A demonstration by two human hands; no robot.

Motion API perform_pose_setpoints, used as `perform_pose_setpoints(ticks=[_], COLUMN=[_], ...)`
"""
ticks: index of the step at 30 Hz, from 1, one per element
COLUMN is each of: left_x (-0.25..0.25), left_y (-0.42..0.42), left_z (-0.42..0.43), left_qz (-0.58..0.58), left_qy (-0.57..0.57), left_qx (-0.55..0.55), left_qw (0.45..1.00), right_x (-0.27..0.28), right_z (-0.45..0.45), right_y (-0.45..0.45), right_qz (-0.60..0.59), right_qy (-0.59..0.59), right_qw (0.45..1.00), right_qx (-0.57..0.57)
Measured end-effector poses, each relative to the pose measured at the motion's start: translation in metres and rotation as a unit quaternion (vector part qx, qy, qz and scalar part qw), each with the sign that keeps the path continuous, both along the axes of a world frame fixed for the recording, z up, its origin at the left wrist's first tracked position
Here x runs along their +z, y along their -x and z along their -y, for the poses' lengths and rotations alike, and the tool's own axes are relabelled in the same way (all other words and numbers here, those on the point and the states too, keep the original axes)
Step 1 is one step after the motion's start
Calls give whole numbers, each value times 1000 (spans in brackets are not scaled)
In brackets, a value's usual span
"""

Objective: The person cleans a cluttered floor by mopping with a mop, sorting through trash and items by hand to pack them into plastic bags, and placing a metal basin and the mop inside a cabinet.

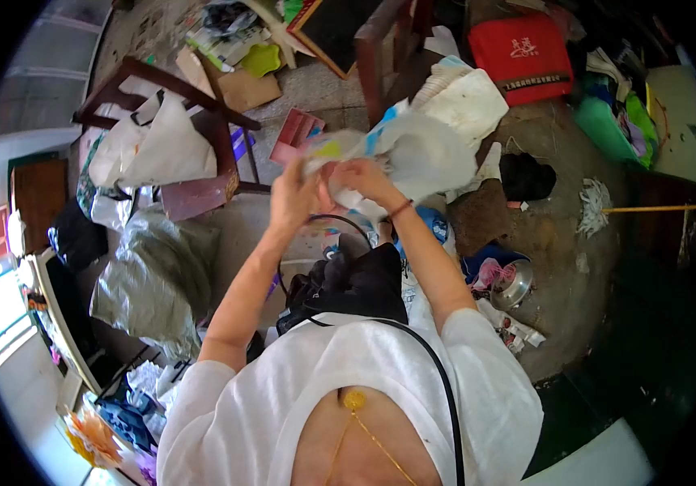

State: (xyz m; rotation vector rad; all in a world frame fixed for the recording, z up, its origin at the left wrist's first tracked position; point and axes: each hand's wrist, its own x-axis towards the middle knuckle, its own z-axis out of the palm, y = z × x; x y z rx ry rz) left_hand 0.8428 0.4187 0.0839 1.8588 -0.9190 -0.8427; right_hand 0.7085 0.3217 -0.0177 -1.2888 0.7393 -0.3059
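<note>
A whitish, see-through plastic bag (433, 158) with blue and yellow-green patches is held up in front of me, smeared by motion. The fingers of my right hand (368, 180) are closed on its near edge. Close beside it, my left hand (293, 198) grips the bag's left end. Something pinkish shows between the two hands, too blurred to name. Just beyond my left hand lies a pink box with compartments (293, 134) on the floor.
Wooden chairs (222, 138) stand ahead, one with white bags on it. A red bag (518, 57), a mop (595, 206), a metal bowl (514, 285) and a green tub (603, 130) are to the right. A silvery sack (153, 275) sits at left.
</note>
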Motion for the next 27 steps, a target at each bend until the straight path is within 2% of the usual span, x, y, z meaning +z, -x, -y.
perform_pose_setpoints(ticks=[1, 2, 3, 5, 6, 7, 9, 11, 13, 15, 17, 18, 23, 26, 27], left_x=[-14, -32, -52, -91, -106, -114, -115, -114, -110, -121, -131, -133, -124, -132, -134], left_y=[-13, -20, -24, -23, -22, -20, -18, -19, -21, -26, -31, -34, -25, -28, -27], left_z=[-7, -18, -30, -56, -64, -69, -65, -52, -40, -38, -39, -41, -26, -26, -25], left_qz=[90, 148, 206, 184, 166, 148, 128, 115, 135, 121, 104, 85, 13, 4, 5], left_qy=[-48, -91, -131, -197, -213, -231, -231, -226, -277, -254, -232, -249, -255, -257, -260], left_qx=[-15, -39, -64, -60, -39, -17, 5, 40, 15, 35, 56, 60, 94, 78, 83], left_qw=[995, 984, 968, 961, 962, 962, 964, 966, 951, 959, 965, 963, 962, 963, 962], right_x=[58, 56, 51, 23, 3, -51, -92, -120, -148, -176, -205, -191, -201, -224, -225], right_z=[10, 19, 37, 77, 100, 123, 154, 171, 190, 206, 219, 220, 228, 231, 231], right_y=[11, 29, 51, 92, 114, 137, 175, 181, 191, 194, 201, 193, 199, 205, 203], right_qz=[8, 112, 96, 58, -26, -59, -190, -328, -300, -287, -195, -201, -237, -174, -117], right_qy=[-32, -56, 12, 166, 186, 174, 23, -99, -187, -221, -264, -232, -257, -305, -339], right_qw=[999, 978, 959, 875, 852, 833, 897, 812, 810, 793, 835, 861, 863, 872, 870], right_qx=[-42, -168, -265, -451, -488, -522, -399, -472, -467, -490, -441, -405, -365, -340, -338])
